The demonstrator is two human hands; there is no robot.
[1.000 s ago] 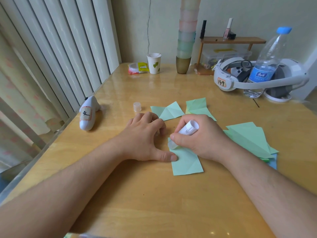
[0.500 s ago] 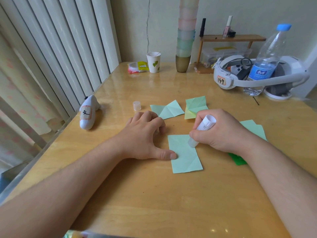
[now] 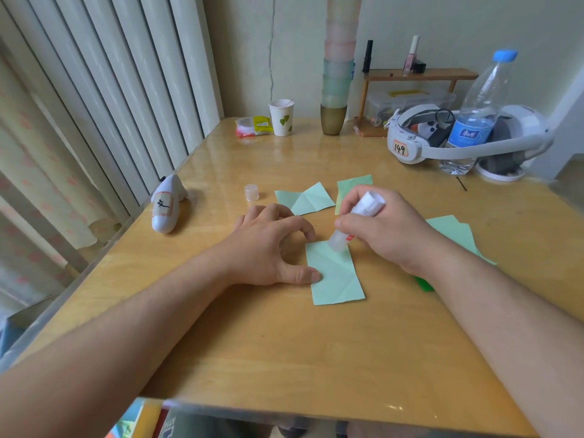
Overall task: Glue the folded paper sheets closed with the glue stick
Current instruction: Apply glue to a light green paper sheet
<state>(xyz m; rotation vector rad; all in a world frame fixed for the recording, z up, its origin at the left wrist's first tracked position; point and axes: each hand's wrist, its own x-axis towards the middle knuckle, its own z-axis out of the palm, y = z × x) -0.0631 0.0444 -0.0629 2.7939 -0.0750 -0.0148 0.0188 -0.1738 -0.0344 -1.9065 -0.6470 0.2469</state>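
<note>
A light green folded paper sheet [image 3: 336, 275] lies flat on the wooden table [image 3: 284, 349] in front of me. My left hand [image 3: 268, 245] rests at its left edge, thumb pressing the paper, fingers spread. My right hand [image 3: 382, 229] grips a white glue stick [image 3: 354, 224], tilted, with its tip touching the sheet's top edge. The stick's clear cap [image 3: 251, 192] stands on the table farther back. More green sheets lie behind [image 3: 305, 199] and a stack of them sits under my right wrist [image 3: 455, 230].
A white controller [image 3: 166, 205] lies at the table's left edge. At the back stand a paper cup [image 3: 281, 118], a stack of cups [image 3: 336, 90], a headset [image 3: 414, 143], a water bottle [image 3: 477, 115] and a small wooden shelf [image 3: 420, 75].
My right hand moved the glue stick from the sheet's left edge to the right, then back along the top edge. My left hand stayed put.
</note>
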